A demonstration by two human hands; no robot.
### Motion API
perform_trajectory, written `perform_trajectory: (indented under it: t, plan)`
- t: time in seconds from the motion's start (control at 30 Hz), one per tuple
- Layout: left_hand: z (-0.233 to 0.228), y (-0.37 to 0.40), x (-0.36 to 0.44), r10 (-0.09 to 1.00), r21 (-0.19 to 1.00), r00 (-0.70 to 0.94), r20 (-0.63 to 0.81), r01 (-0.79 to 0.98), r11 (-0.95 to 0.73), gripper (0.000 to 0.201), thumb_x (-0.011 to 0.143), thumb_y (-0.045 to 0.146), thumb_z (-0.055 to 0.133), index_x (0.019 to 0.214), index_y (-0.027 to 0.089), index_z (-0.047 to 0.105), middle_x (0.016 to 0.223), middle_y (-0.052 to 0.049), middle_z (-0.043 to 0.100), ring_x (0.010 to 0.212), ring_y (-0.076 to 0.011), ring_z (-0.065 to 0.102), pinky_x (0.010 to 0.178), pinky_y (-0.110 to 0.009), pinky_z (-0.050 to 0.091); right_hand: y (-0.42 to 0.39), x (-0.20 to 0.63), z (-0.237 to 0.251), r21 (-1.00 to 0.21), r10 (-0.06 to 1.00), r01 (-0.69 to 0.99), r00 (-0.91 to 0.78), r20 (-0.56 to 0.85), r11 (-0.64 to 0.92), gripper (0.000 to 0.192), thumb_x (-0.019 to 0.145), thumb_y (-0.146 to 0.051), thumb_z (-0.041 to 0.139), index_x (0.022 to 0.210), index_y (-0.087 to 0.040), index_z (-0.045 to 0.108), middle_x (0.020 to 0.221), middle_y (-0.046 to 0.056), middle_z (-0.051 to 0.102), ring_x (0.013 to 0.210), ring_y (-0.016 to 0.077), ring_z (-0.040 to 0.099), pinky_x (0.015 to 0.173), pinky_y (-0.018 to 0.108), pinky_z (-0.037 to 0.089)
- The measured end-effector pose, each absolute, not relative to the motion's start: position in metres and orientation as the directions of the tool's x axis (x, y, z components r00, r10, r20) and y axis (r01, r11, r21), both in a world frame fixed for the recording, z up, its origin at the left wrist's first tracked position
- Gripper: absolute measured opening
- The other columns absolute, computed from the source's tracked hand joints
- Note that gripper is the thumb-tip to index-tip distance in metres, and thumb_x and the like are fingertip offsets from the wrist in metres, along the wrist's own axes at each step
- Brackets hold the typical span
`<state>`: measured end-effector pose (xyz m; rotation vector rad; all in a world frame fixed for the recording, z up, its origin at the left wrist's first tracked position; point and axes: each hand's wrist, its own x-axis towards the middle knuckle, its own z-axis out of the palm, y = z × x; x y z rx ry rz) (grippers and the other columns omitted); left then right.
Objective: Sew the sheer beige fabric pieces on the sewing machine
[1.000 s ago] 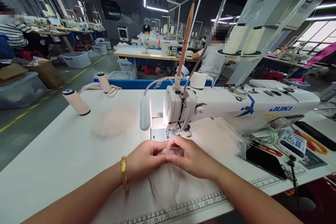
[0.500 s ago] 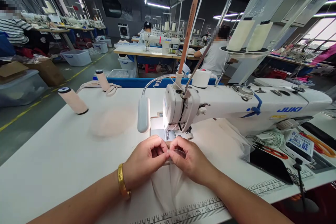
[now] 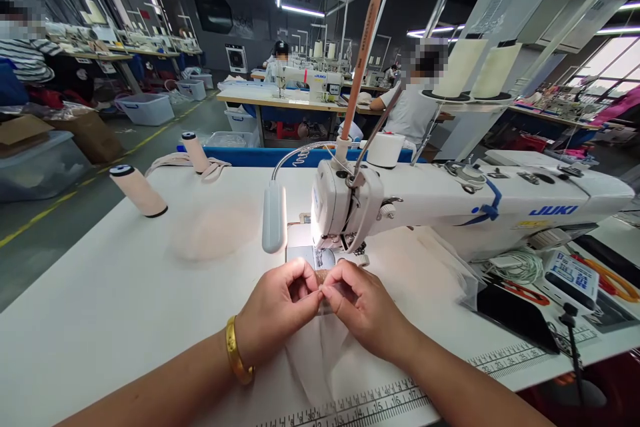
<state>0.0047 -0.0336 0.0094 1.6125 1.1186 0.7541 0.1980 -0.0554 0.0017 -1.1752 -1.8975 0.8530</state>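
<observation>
Sheer fabric (image 3: 320,347) is pinched at its top edge by both hands, left (image 3: 277,307) and right (image 3: 363,303), fingertips closed together.

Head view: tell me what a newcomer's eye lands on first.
The white sewing machine stretches across the middle and right of the table. In front of its needle, the left hand and right hand pinch a sheer pale fabric between fingertips, a gold bangle on the left wrist. Two thread cones stand at far left.

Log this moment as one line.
left hand: pinching sheer fabric | right hand: pinching same fabric | place: before sewing machine needle
</observation>
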Motion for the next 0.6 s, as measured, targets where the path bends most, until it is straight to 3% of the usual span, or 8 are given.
perform_trajectory:
  t: [0.13, 0.27, 0.47, 0.6]
  plan:
    - [0.0134, -0.0337, 0.0073, 0.919, 0.964, 0.385, -0.087, 0.264, -0.019, 0.023, 0.079, 0.039, 0.071, 0.085, 0.02, 0.058, 0.064, 0.007, 0.05, 0.058, -0.0107, 0.042, 0.052, -0.021, 0.036, -0.0569, 0.1979, 0.0022, -0.8, 0.916, 0.465, -0.311, 0.254, 0.38, 0.017, 0.101, -0.031, 0.051, 0.087, -0.024, 0.055, 0.079, -0.002, 0.061, 0.071, 0.0161, 0.053, 0.067, 0.029, 0.039]
    - [0.0141, -0.0324, 0.0079, 0.91, 0.964, 0.403, -0.095, 0.265, -0.017, 0.024, 0.08, 0.042, 0.07, 0.081, 0.019, 0.06, 0.063, 0.006, 0.049, 0.058, -0.0108, 0.041, 0.051, -0.021, 0.035, -0.0565, 0.1981, 0.0023, -0.788, 0.919, 0.486, -0.304, 0.252, 0.377, 0.016, 0.1, -0.031, 0.051, 0.087, -0.024, 0.055, 0.076, -0.002, 0.06, 0.07, 0.0165, 0.052, 0.066, 0.03, 0.039]
    - [0.0142, -0.032, 0.0043, 0.914, 0.966, 0.394, -0.102, 0.257, -0.004, 0.031, 0.082, 0.048, 0.07, 0.082, 0.018, 0.064, 0.076, -0.001, 0.064, 0.065, -0.0144, 0.054, 0.056, -0.024, 0.044, -0.0558, 0.1989, 0.0025, -0.807, 0.932, 0.486, -0.293, 0.212, 0.336, 0.018, 0.1, -0.035, 0.052, 0.088, -0.024, 0.055, 0.075, -0.003, 0.058, 0.068, 0.0156, 0.051, 0.064, 0.028, 0.038]
    - [0.0143, -0.032, 0.0021, 0.922, 0.966, 0.371, -0.115, 0.259, 0.017, 0.031, 0.083, 0.048, 0.07, 0.081, 0.018, 0.067, 0.075, -0.001, 0.066, 0.063, -0.0138, 0.053, 0.055, -0.024, 0.044, -0.0559, 0.2005, 0.0027, -0.833, 0.941, 0.463, -0.281, 0.188, 0.304, 0.019, 0.101, -0.04, 0.054, 0.092, -0.024, 0.057, 0.075, -0.003, 0.058, 0.068, 0.0155, 0.052, 0.063, 0.028, 0.039]
